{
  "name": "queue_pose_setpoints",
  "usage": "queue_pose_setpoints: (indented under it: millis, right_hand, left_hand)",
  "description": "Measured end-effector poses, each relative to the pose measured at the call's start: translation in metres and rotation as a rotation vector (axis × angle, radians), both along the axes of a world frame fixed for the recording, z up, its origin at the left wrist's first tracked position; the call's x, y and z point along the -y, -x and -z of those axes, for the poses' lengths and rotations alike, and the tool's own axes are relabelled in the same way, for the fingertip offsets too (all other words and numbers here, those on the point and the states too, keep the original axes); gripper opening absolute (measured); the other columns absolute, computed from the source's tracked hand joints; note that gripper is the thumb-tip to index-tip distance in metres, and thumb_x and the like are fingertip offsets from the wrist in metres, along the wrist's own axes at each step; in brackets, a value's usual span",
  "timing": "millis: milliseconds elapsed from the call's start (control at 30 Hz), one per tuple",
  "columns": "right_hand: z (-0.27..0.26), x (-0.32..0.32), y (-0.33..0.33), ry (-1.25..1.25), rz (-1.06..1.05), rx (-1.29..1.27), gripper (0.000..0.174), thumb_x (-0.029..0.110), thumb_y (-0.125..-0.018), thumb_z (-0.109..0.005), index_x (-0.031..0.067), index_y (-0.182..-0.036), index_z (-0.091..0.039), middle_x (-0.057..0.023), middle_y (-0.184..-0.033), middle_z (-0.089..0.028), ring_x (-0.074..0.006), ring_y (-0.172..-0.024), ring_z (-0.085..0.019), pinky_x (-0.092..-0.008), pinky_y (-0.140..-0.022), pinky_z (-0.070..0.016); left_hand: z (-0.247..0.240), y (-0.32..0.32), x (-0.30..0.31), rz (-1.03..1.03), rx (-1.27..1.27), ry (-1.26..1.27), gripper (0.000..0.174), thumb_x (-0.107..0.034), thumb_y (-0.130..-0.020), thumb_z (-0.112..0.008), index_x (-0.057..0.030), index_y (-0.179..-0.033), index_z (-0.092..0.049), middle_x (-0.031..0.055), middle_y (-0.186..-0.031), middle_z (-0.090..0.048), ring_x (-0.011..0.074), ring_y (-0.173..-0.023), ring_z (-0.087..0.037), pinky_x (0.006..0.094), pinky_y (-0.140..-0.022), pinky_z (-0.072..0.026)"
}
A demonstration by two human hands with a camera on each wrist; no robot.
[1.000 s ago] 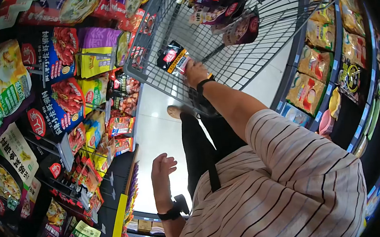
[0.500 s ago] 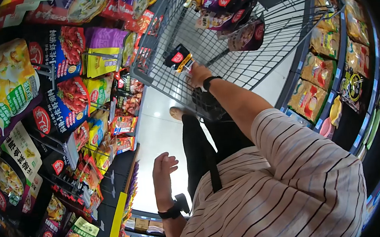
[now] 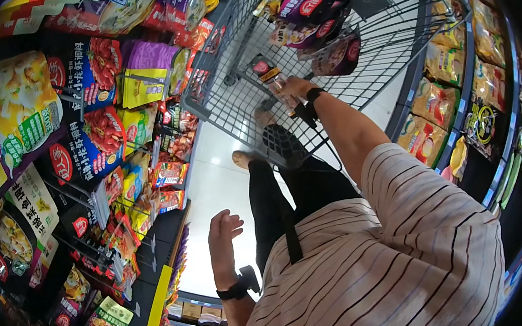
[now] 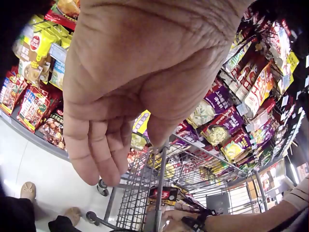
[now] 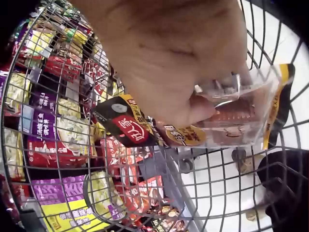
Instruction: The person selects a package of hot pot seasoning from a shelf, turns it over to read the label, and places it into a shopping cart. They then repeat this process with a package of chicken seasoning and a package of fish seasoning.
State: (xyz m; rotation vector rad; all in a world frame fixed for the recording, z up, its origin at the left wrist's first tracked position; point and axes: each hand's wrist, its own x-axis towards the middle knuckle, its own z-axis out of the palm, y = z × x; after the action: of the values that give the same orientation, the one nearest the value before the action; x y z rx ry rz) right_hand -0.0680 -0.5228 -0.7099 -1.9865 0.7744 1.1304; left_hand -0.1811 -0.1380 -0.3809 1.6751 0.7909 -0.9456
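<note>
Inside the grey wire shopping cart [image 3: 200, 109], my right hand [image 3: 296, 88] grips a clear-fronted seasoning packet [image 3: 275, 85] with black and yellow ends. Close up in the right wrist view, thumb and fingers pinch the middle of the packet [image 5: 231, 121], which lies low over the wire mesh. Several dark purple food pouches [image 3: 309, 7] sit farther along in the cart. My left hand [image 3: 222, 233] hangs beside my body with nothing in it; its fingers [image 4: 79, 150] are loosely bent in the left wrist view.
Shelves on the left carry hanging seasoning pouches [image 3: 102, 134] close to the cart's side. On the right, another shelf holds bagged goods [image 3: 433, 96]. My legs [image 3: 268, 206] stand just behind the cart on a white floor [image 3: 211, 199].
My right hand has drawn the packet rightward and back toward me within the cart, and the packet has turned somewhat. The left hand stays where it was.
</note>
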Motion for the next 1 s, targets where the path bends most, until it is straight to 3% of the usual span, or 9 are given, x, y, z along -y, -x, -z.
queue_pose_setpoints:
  millis: [133, 267, 333, 433, 467, 600, 700, 800, 1000]
  right_hand:
    - [0.006, -0.008, 0.013, 0.073, 0.117, 0.246, 0.064, 0.049, -0.066, -0.079, -0.0055, -0.1, -0.069, -0.0209, -0.092, -0.072, -0.0304, -0.085, -0.072, -0.0385, -0.074, -0.0554]
    - [0.029, -0.011, 0.017, -0.034, 0.248, 0.2, 0.06, 0.048, -0.069, -0.079, -0.0032, -0.099, -0.07, -0.0213, -0.094, -0.072, -0.0296, -0.085, -0.072, -0.0369, -0.075, -0.0548]
    - [-0.025, -0.012, 0.005, 0.008, 0.206, 0.176, 0.06, 0.048, -0.07, -0.079, -0.0016, -0.103, -0.07, -0.0213, -0.099, -0.071, -0.0296, -0.088, -0.072, -0.0364, -0.077, -0.0546]
    - [-0.035, -0.002, -0.005, 0.018, 0.227, 0.29, 0.058, 0.045, -0.072, -0.079, -0.0021, -0.105, -0.069, -0.0228, -0.1, -0.071, -0.0281, -0.089, -0.072, -0.0368, -0.077, -0.054]
    - [-0.042, 0.003, -0.006, -0.059, 0.262, 0.351, 0.059, 0.042, -0.073, -0.079, -0.0021, -0.111, -0.067, -0.0179, -0.101, -0.071, -0.0234, -0.088, -0.07, -0.0365, -0.076, -0.0524]
    - [-0.163, 0.009, -0.01, -0.404, 0.385, 0.409, 0.057, 0.037, -0.076, -0.077, 0.0028, -0.12, -0.064, -0.0035, -0.101, -0.068, -0.0162, -0.09, -0.062, -0.0318, -0.078, -0.0483]
    - [-0.209, 0.006, -0.007, -0.679, 0.561, 0.362, 0.056, 0.031, -0.08, -0.076, 0.0047, -0.126, -0.059, -0.003, -0.105, -0.068, -0.0163, -0.098, -0.063, -0.0343, -0.083, -0.051]
    - [-0.303, -0.019, 0.004, -1.039, 0.631, 0.429, 0.049, 0.016, -0.086, -0.07, 0.003, -0.131, -0.055, -0.008, -0.119, -0.066, -0.0178, -0.109, -0.063, -0.0379, -0.097, -0.0508]
    - [-0.412, -0.092, 0.017, -1.214, 0.43, 0.559, 0.042, 0.014, -0.088, -0.072, 0.004, -0.126, -0.06, -0.0054, -0.116, -0.068, -0.0154, -0.1, -0.067, -0.0338, -0.09, -0.0533]
  left_hand:
    - [0.002, 0.004, 0.001, -0.005, -0.004, 0.008, 0.046, -0.035, -0.101, -0.051, 0.0035, -0.126, -0.054, 0.0168, -0.107, -0.065, 0.0245, -0.097, -0.067, 0.0345, -0.084, -0.0544]
    - [0.0, 0.007, 0.002, 0.003, 0.017, -0.001, 0.047, -0.035, -0.101, -0.051, 0.0038, -0.126, -0.054, 0.0172, -0.107, -0.065, 0.0243, -0.097, -0.067, 0.0345, -0.084, -0.0543]
    - [-0.001, 0.007, 0.001, 0.005, 0.028, 0.007, 0.047, -0.036, -0.101, -0.051, 0.0037, -0.126, -0.054, 0.0173, -0.107, -0.065, 0.024, -0.097, -0.067, 0.0344, -0.084, -0.0542]
    - [-0.006, 0.006, 0.001, 0.023, 0.058, 0.029, 0.047, -0.036, -0.101, -0.051, 0.0038, -0.126, -0.054, 0.0173, -0.107, -0.065, 0.0239, -0.097, -0.067, 0.0344, -0.084, -0.0541]
    - [-0.008, 0.004, 0.002, 0.034, 0.079, 0.038, 0.047, -0.036, -0.101, -0.051, 0.0038, -0.126, -0.054, 0.0172, -0.107, -0.065, 0.0238, -0.097, -0.067, 0.0344, -0.084, -0.0541]
    - [-0.02, -0.002, 0.003, 0.086, 0.182, 0.098, 0.048, -0.037, -0.101, -0.052, 0.004, -0.126, -0.053, 0.0169, -0.107, -0.065, 0.0236, -0.097, -0.067, 0.0341, -0.084, -0.0538]
    - [-0.04, -0.013, 0.008, 0.147, 0.282, 0.152, 0.045, -0.034, -0.102, -0.051, 0.0035, -0.127, -0.053, 0.0164, -0.107, -0.064, 0.023, -0.097, -0.066, 0.0339, -0.084, -0.0535]
    - [-0.056, -0.027, 0.01, 0.21, 0.396, 0.223, 0.041, -0.031, -0.104, -0.048, 0.0026, -0.128, -0.053, 0.0169, -0.111, -0.063, 0.0225, -0.098, -0.066, 0.0339, -0.085, -0.0529]
    - [-0.127, -0.048, 0.022, 0.212, 0.68, 0.377, 0.053, -0.038, -0.103, -0.049, -0.0001, -0.14, -0.044, 0.0169, -0.131, -0.056, 0.0186, -0.111, -0.058, 0.0314, -0.092, -0.0475]
